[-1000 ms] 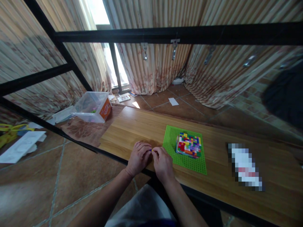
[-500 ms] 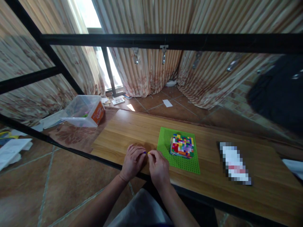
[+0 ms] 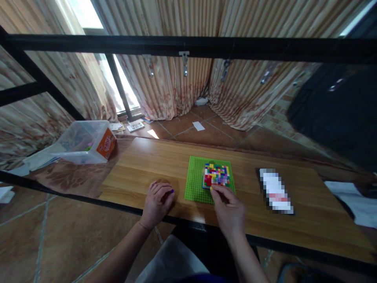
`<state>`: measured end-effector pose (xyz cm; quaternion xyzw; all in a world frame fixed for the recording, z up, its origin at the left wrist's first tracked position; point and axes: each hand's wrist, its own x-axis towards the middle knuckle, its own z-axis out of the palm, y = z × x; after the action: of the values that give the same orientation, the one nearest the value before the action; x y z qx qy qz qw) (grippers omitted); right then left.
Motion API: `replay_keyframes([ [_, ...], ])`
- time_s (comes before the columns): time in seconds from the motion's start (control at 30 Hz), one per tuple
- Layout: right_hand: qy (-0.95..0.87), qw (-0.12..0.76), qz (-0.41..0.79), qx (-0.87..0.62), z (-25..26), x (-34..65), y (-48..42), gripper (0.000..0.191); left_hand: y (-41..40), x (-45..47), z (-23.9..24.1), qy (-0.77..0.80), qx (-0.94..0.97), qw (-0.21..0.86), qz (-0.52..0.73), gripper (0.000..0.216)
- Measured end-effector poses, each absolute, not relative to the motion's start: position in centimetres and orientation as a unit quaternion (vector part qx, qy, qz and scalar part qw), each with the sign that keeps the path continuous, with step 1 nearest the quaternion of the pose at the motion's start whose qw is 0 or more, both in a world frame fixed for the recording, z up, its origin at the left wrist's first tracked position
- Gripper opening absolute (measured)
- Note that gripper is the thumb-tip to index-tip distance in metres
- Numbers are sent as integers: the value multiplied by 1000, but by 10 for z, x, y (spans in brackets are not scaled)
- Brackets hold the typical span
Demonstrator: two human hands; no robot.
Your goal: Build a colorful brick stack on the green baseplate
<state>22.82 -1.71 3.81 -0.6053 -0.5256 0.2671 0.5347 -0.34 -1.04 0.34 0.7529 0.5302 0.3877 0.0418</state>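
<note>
A green studded baseplate (image 3: 193, 188) lies on the wooden table, carrying a low block of many-coloured toy bricks (image 3: 217, 175). My right hand (image 3: 231, 206) reaches over the plate's near edge, a small yellow brick (image 3: 211, 188) pinched between thumb and forefinger. That brick is at the near left corner of the block; whether it touches cannot be told. Left of the plate, my left hand (image 3: 157, 200) rests at the table, its finger and thumb closed on a small purple-blue brick (image 3: 172, 191).
On the table (image 3: 132, 169), to the right, lies a blurred-out flat object (image 3: 275, 191). A clear plastic box (image 3: 85, 155) with an orange label stands on the floor at left. A black metal bar (image 3: 165, 46) crosses ahead, with clips hanging from it. White sheets (image 3: 350, 200) are at far right.
My right hand has moved right, away from my left hand, bringing the yellow brick to the brick block. My left hand keeps the purple-blue brick. The view has turned slightly right.
</note>
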Motion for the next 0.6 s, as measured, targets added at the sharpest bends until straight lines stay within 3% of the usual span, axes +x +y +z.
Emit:
replay_keyframes([
  [0.6,-596,468,132,-639,41,242,15,26,-11,-2,5,538,756,41,372,6],
])
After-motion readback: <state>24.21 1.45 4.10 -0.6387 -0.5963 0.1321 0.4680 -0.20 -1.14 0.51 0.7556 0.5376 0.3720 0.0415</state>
